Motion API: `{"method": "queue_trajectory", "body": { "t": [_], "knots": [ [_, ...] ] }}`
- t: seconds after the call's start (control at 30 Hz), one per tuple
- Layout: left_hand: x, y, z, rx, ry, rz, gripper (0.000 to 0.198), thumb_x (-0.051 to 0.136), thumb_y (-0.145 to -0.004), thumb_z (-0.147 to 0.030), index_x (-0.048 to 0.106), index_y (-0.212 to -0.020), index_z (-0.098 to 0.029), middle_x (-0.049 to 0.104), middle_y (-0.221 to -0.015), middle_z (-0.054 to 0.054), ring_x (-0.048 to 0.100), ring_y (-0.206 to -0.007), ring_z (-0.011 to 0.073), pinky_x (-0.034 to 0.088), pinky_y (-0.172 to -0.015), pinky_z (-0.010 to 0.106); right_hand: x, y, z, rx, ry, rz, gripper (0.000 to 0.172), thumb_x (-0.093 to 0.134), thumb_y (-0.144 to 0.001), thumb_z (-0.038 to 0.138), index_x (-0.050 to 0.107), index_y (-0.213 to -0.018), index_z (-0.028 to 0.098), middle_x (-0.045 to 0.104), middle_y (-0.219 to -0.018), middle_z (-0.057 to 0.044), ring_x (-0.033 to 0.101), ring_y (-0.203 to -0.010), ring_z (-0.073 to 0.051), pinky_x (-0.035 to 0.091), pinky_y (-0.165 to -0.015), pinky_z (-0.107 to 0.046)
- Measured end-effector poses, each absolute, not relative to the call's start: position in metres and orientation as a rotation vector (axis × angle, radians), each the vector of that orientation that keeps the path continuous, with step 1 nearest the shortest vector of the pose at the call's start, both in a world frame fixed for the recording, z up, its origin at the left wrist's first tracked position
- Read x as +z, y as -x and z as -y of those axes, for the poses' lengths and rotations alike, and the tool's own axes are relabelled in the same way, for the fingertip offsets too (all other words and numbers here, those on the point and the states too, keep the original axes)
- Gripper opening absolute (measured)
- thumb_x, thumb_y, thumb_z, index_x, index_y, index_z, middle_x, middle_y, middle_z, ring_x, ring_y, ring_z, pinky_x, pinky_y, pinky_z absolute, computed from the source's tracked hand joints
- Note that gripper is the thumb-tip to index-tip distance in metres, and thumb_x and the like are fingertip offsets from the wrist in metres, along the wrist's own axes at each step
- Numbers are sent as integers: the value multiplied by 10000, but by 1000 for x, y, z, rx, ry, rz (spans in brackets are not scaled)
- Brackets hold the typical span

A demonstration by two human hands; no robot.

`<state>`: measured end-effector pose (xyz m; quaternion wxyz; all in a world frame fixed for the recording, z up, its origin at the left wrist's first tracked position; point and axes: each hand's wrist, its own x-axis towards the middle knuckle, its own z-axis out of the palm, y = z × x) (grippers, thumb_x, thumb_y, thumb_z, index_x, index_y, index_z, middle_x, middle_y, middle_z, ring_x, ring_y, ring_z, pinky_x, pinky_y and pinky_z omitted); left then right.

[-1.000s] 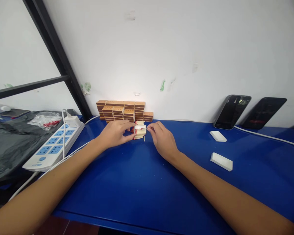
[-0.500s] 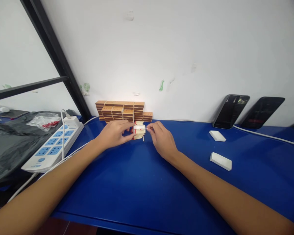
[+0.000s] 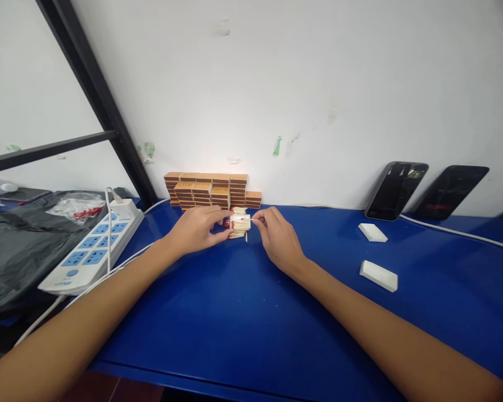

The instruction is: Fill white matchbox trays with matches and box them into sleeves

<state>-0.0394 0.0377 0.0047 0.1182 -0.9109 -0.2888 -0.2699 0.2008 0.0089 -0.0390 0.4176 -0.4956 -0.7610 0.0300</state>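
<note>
A small white tray (image 3: 246,219) with red-tipped matches lies among more loose matches (image 3: 237,234) at the middle of the blue table. My left hand (image 3: 203,228) grips the tray's left end between thumb and fingers. From the right, my right hand (image 3: 276,234) pinches the pale end of a single match (image 3: 248,219), its red head pointing left over the tray. Stacked matchboxes (image 3: 209,190) stand just behind my left hand, against the wall.
Two white trays (image 3: 373,232) lie on the blue table (image 3: 243,324) at the right. Two dark phones (image 3: 396,191) lean on the wall. At the left are a power strip (image 3: 92,245), white cables and a dark plastic bag (image 3: 20,240).
The match in my right hand now reaches further left over the tray, with its red head showing more clearly. My left hand has hardly moved.
</note>
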Motion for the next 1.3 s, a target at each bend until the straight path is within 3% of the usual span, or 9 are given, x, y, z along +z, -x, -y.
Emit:
{"method": "queue_trajectory", "body": {
  "t": [0.5,0.8,1.03,1.2,1.3],
  "knots": [
    [3,34,-33,-772,2681,817,331,640,-982,-403,702,-1191,-153,738,-881,47,675,-719,162,476,-619,277,-38,-198,-2,-96,1153,1962,232,439,-1078,261,663,-1051,206,629,-1037,-93,645,-928,-200,521,-802,-312],
    [3,36,-36,-839,2743,888,332,682,-946,-411,730,-1177,-177,730,-832,22,650,-677,145,470,-615,264,-39,-199,-4,-88,1085,1927,220,528,-1044,265,733,-1098,206,613,-924,-52,581,-731,-154,478,-686,-285],
    [6,51,-53,-903,2665,1058,323,701,-922,-442,740,-1129,-197,717,-812,8,608,-632,132,457,-618,263,-41,-200,-4,6,1248,1992,140,574,-996,241,711,-999,213,618,-972,-43,580,-709,-150,452,-666,-297],
    [5,52,-54,-857,2616,1066,309,689,-928,-431,737,-1124,-196,717,-811,18,633,-664,150,447,-612,266,-40,-194,-5,139,1479,2014,193,716,-911,397,677,-875,211,630,-960,-40,619,-759,-182,457,-691,-321],
    [5,49,-51,-826,2620,1022,309,670,-940,-437,731,-1116,-191,715,-805,16,632,-652,149,441,-601,269,-38,-194,-5,191,1576,2035,119,689,-911,306,665,-837,215,638,-954,-45,624,-759,-186,438,-670,-317]
  ]
}}
